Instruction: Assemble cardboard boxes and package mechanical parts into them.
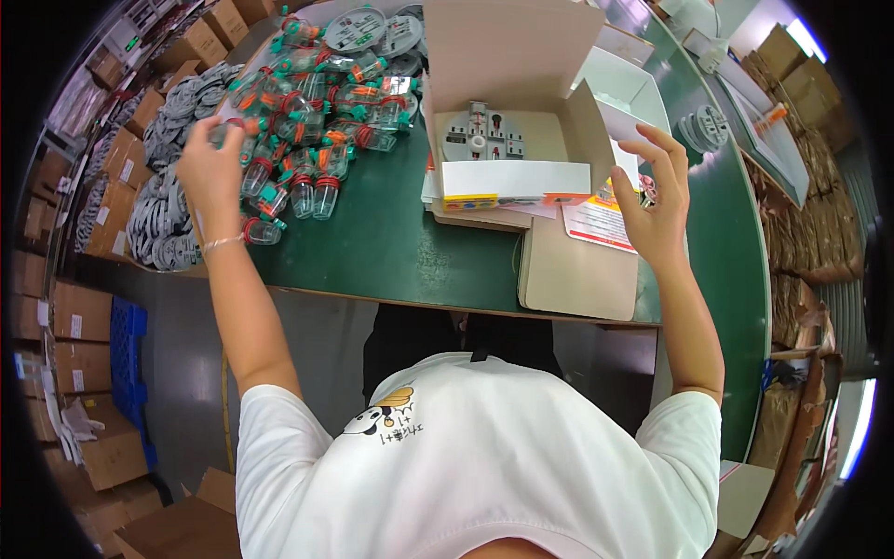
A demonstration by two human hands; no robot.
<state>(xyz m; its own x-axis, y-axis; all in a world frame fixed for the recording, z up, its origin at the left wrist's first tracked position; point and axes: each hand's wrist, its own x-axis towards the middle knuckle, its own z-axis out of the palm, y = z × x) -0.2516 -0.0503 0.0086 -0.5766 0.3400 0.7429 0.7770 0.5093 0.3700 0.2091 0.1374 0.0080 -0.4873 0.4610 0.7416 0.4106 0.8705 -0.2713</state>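
Observation:
My left hand is at the left edge of a heap of small clear plastic jars with green, orange and red fittings. Its fingers are closed round one clear jar, partly hidden by the hand. An open cardboard box stands in front of me, its lid raised at the back. Inside lies a round grey plastic plate with a white knob and small cut-outs. My right hand hovers beside the box's right side, fingers spread and holding nothing.
Stacks of grey ring-shaped parts fill the far left. More round grey plates lie behind the jars. Flat cardboard and a printed card lie under and beside the box. A white box stands behind it, grey discs farther right.

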